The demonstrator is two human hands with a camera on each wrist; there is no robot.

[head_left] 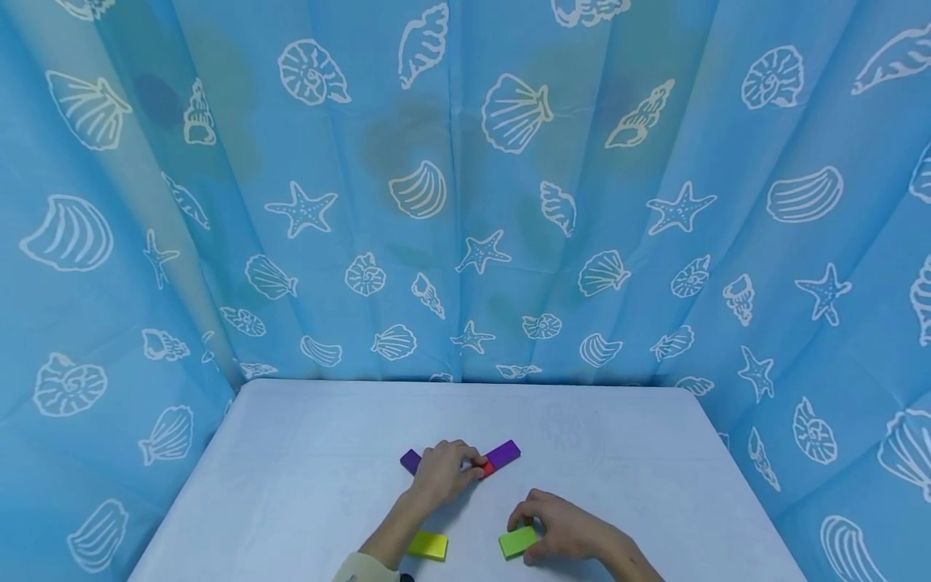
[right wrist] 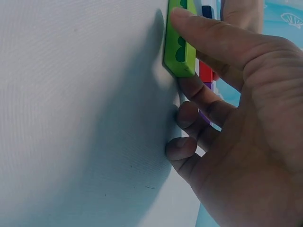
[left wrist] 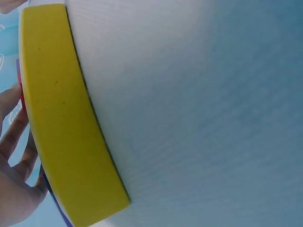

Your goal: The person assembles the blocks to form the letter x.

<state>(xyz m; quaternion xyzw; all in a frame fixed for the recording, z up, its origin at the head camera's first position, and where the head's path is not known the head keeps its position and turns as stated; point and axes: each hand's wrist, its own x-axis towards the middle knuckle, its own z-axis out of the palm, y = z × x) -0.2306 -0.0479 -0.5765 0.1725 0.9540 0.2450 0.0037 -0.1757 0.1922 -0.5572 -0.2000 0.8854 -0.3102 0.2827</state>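
Near the middle of the table, my left hand [head_left: 441, 473] pinches a red block [head_left: 487, 467] between thumb and fingers, which cover part of it. A purple block [head_left: 503, 454] adjoins the red block's far right end. To the left, a dark purple block [head_left: 410, 461] is partly hidden behind the left hand. Closer to me, my right hand [head_left: 563, 525] grips a light green block [head_left: 518, 541], thumb on one side and index finger on the other. In the right wrist view, the thumb presses the side of the green block [right wrist: 181, 47], which has dark green scalloped marks.
A yellow block [head_left: 429, 546] lies on the white table [head_left: 305, 469] beside my left forearm; it fills much of the left wrist view. Behind and at both sides of the table hangs a blue curtain [head_left: 451, 283] with white shells and starfish.
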